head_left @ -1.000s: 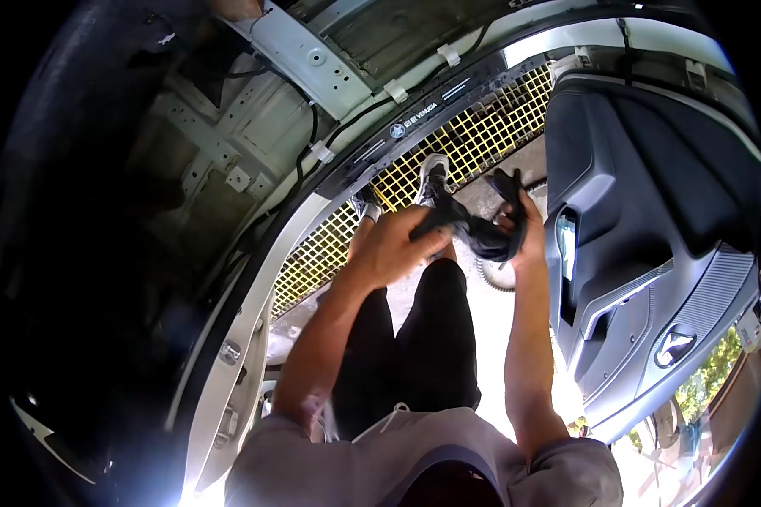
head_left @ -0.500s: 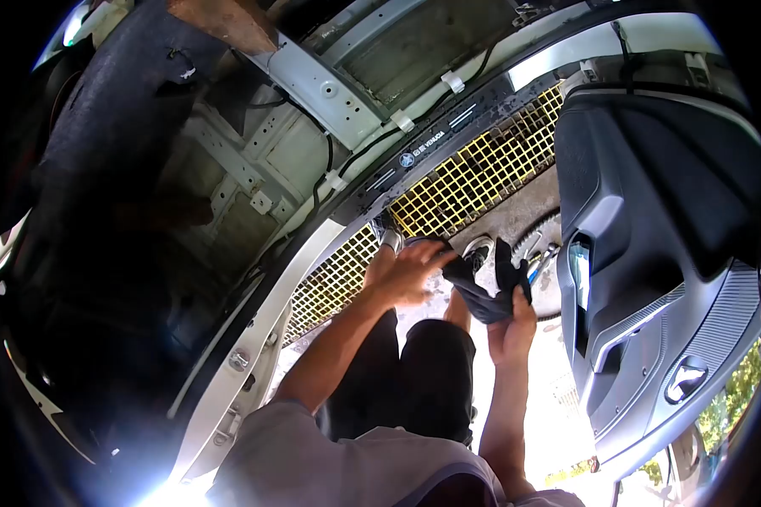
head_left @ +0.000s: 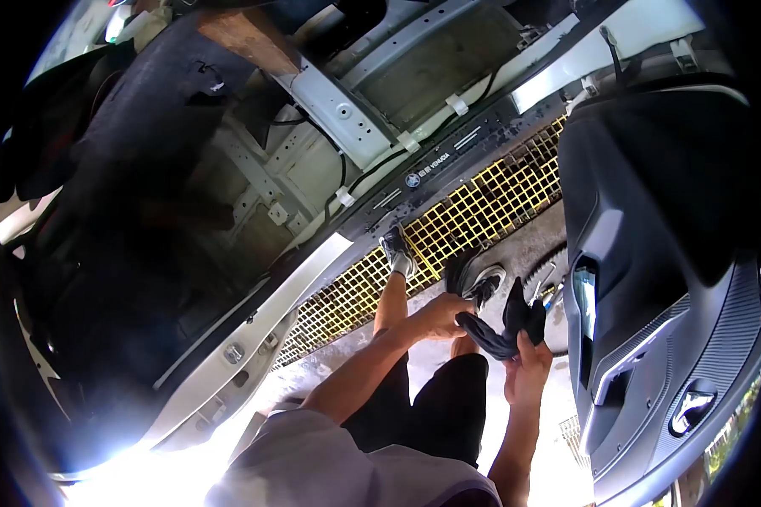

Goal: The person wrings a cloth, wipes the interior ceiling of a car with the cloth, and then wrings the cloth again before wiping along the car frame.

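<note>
A crumpled black cloth [head_left: 492, 341] hangs between my two hands, in front of my knees. My left hand [head_left: 445, 317] is closed on its left end, with the fingertips partly hidden. At the other end, my right hand [head_left: 528, 365] pinches the fabric between thumb and fingers, and a loose fold stands up above it. Whether the cloth is a glove or a rag I cannot tell. Just beyond it on the ground is a shoe [head_left: 487, 283] on one of my feet.
My other shoe [head_left: 397, 252] rests on the yellow floor grating [head_left: 482, 203]. At left lies a stripped car interior with a door sill [head_left: 431, 169] and cables. An open car door [head_left: 651, 279] stands close on the right. Several tools [head_left: 551, 296] lie on the ground near it.
My left hand has come from loosely spread beside the cloth to closed on it. Both hands and the cloth sit lower in view, and the camera has shifted slightly.
</note>
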{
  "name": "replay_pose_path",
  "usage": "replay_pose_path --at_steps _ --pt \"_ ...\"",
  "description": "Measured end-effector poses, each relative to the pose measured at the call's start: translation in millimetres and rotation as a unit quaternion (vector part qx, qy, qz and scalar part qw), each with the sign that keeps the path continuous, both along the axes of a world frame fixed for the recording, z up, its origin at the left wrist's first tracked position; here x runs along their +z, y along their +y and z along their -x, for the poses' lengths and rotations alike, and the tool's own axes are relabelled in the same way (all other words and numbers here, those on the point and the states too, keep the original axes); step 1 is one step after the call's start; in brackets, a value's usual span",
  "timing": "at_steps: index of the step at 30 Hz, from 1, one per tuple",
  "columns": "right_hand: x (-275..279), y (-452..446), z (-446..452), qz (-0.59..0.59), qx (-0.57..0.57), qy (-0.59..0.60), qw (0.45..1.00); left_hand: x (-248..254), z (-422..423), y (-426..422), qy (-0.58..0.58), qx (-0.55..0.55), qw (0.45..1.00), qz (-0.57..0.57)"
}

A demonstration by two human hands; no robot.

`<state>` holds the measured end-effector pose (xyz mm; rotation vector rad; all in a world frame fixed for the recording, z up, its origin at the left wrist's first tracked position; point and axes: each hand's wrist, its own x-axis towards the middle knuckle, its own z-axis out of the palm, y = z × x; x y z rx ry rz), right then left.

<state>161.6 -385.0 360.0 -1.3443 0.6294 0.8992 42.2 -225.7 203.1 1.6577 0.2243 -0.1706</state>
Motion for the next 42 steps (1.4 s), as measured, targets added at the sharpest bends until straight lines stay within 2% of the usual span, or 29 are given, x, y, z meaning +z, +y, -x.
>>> replay_pose_path --at_steps 2,5,6,8,9,10,12,14,15,18,20,21,23,26,27,28,29,30,31,32,34,36,39,42 --pt "-4 -6 1 0.013 -0.010 -0.004 1.000 -17 3 -10 0.004 -0.023 1.000 -0.002" --pt "-8 -5 0 0.055 -0.040 -0.035 0.997 -4 -3 -12 0.046 -0.031 0.997 -0.054" --pt "-8 3 -3 0.087 -0.046 -0.060 0.993 8 -5 -9 0.097 -0.033 0.995 -0.012" --pt "-25 -20 -9 0.101 -0.039 -0.025 0.994 31 -8 -6 0.194 -0.038 0.978 0.071" --pt "-29 -19 -13 0.099 -0.048 -0.006 0.994 16 6 -24 0.134 -0.029 0.989 0.058" --pt "-34 -21 -16 0.097 -0.056 0.014 0.994 32 5 -21 0.154 -0.060 0.982 0.092" --pt "-68 -43 -11 0.049 -0.027 0.077 0.995 54 7 -20 0.038 -0.047 0.996 0.062" --pt "-94 -45 -6 0.004 -0.030 0.135 0.990 91 1 -23 -0.008 -0.002 0.993 0.120" --pt "-107 -51 -2 -0.027 -0.024 0.231 0.972 108 -4 -23 -0.039 -0.020 0.992 0.118" --pt "-91 -5 2 -0.026 -0.040 0.342 0.938 126 0 -48 -0.022 -0.099 0.993 0.068" --pt "-64 17 6 -0.059 -0.038 0.366 0.928 131 6 -68 -0.031 -0.094 0.991 0.093" --pt "-66 23 4 -0.060 -0.060 0.364 0.927 137 5 -71 -0.066 -0.077 0.992 0.075" --pt "-63 27 -1 -0.058 -0.031 0.343 0.937 141 6 -69 -0.035 -0.076 0.989 0.122" --pt "-86 10 -1 -0.070 0.062 0.184 0.978 135 13 -68 0.000 -0.024 0.984 0.176" --pt "-108 -23 -1 -0.074 0.116 0.195 0.971 134 17 -58 0.018 0.007 0.983 0.185" --pt "-102 -15 0 -0.060 0.069 0.173 0.981 131 18 -52 0.037 0.037 0.980 0.193" --pt "-94 -9 5 -0.044 0.021 0.151 0.987 113 17 -55 -0.051 0.145 0.982 0.110" --pt "-79 -1 8 -0.025 -0.025 0.130 0.991 112 19 -47 0.084 0.190 0.941 0.268" --pt "-64 5 5 -0.066 -0.026 0.138 0.988 86 20 -52 0.113 0.285 0.878 0.367" --pt "-56 9 6 -0.068 -0.055 0.150 0.985 58 22 -48 0.158 0.325 0.876 0.319" --pt "-44 17 11 -0.074 -0.116 0.172 0.975 77 -13 -4 0.252 0.376 0.741 0.496" --pt "-32 33 18 -0.060 -0.096 0.170 0.979 79 -30 -3 0.263 0.413 0.692 0.530" --pt "-30 46 27 -0.013 -0.046 0.136 0.990 60 -27 -11 0.278 0.392 0.663 0.573" --pt "-39 42 34 -0.085 -0.054 0.160 0.982 60 -29 -20 0.244 0.414 0.640 0.599"
